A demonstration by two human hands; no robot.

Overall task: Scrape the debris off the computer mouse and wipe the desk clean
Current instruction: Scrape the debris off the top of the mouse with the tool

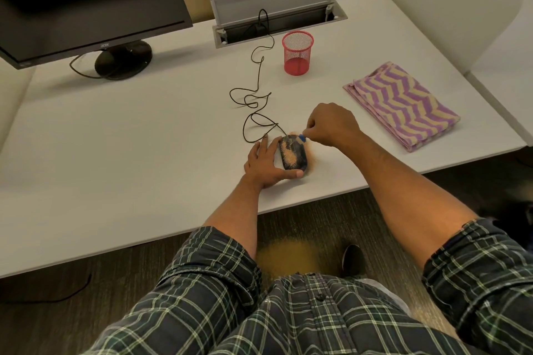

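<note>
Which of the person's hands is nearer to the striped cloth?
The right hand: it works at the mouse's far end, on the side toward the striped cloth. The left hand holds the mouse's other side, farther off.

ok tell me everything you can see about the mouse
The mouse is dark, wired and oval, lying flat near the desk's front edge. Tan debris covers much of its top and dusts the desk beside it. The left hand steadies it; the right hand holds a small blue-tipped tool at its far end.
</note>
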